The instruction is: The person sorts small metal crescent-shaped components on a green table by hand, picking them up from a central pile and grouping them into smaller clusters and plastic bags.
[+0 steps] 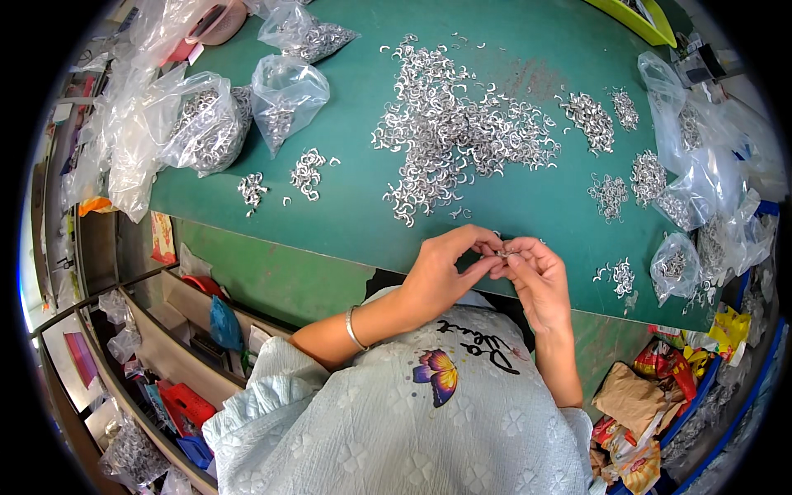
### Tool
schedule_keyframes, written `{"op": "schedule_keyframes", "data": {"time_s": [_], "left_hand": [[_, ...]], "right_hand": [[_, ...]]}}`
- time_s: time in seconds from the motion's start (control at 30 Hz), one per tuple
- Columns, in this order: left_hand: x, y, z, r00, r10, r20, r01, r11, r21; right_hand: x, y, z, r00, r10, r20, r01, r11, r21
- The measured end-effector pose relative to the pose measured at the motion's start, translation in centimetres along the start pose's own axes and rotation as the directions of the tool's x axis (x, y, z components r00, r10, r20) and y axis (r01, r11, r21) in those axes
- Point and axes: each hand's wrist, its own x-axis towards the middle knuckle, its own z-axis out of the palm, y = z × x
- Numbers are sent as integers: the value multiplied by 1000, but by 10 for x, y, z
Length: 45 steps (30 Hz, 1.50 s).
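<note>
1. Table (355, 206): green top, stretching away beyond the fingers. Its near edge lies just under both hands, which lets the wrists work at the edge close to the body.
2. Bags (206, 124): clear plastic, filled with small metal pieces, well left of the fingers. More bags (701, 190) sit well to the right. Judged to be bulk stock, kept at the margins so the middle stays free.
3. Main heap (454, 132): loose, curved silver clips, spread out straight beyond the fingers. Placement suits a short reach forward.
4. Small piles (307, 173): beyond the fingers to the left. Further piles (610, 196) lie beyond and to the right. Kept apart from the main heap, possibly as sorted lots; this cannot be confirmed.
5. Left hand (441, 272): curled, thumb and forefinger pressed together at the tips. A thin bangle (353, 328) sits on that wrist.
6. Right hand (536, 276): fingers bent inward, tips meeting those of the left.
7. Clip (501, 252): a tiny silver piece pinched between the fingertips of both hands, held just above the table's near edge. Two-handed grip is judged necessary for so small a part. Its exact shape is too small to tell.
</note>
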Motion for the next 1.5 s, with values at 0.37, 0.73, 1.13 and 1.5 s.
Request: {"op": "schedule_keyframes", "data": {"time_s": [0.37, 0.73, 1.13, 1.5], "left_hand": [[2, 1, 0, 996, 84, 29, -86, 994, 61], [0, -4, -5, 948, -257, 189, 303, 909, -286], [0, -10, -3, 912, -330, 245, 405, 820, -403], [4, -4, -4, 887, -392, 244, 461, 729, -506]], "right_hand": [[-2, 0, 3, 998, -52, -45, 45, 989, -139], [-7, 1, 4, 1000, -28, -13, 25, 982, -187], [-6, 3, 20, 924, -383, -2, 251, 612, -750], [-5, -2, 16, 837, -527, 148, 384, 373, -844]]}}
